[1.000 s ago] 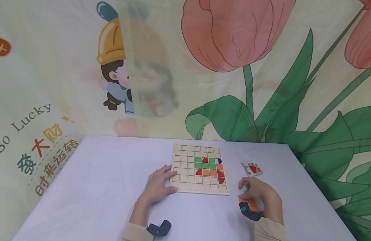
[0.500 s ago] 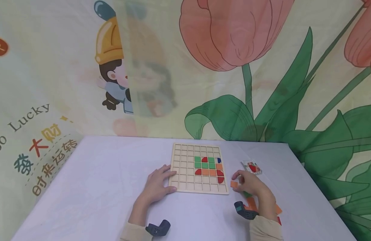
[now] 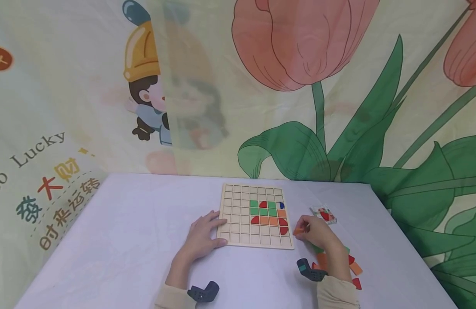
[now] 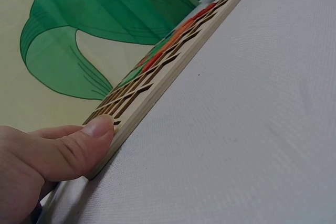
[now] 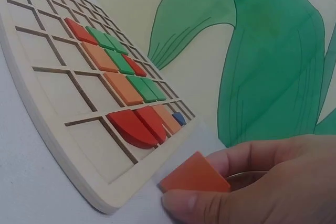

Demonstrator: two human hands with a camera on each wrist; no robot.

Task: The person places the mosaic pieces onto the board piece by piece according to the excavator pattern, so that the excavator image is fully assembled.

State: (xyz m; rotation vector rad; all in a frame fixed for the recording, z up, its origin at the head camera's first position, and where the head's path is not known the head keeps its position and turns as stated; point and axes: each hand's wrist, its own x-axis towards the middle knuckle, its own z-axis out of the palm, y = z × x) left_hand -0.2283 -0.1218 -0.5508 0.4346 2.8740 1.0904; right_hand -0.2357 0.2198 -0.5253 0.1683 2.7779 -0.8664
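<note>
A pale wooden grid board (image 3: 235,240) lies on the table, part of its grid filled with green, red, orange and blue tiles. My left hand (image 3: 201,238) rests at its left edge, fingers spread, thumb (image 4: 100,125) on the near corner. Just off the board's right side, my right hand (image 3: 316,231) pinches an orange square tile (image 5: 195,176) between thumb and fingers. That tile is tilted in the right wrist view, and the fingers cover part of it. Two red rounded tiles (image 5: 137,128) lie in the board's near right cells.
Loose orange, green and red tiles (image 3: 355,268) are scattered beside and beneath my right forearm, which hides some. A patterned card (image 3: 324,214) with a red shape lies behind the right hand. A printed cloth backdrop (image 3: 207,163) hangs at the table's far edge.
My right hand has come left from the loose tiles toward the board, carrying an orange tile. More loose tiles now show beside the forearm. The left hand stays on the board.
</note>
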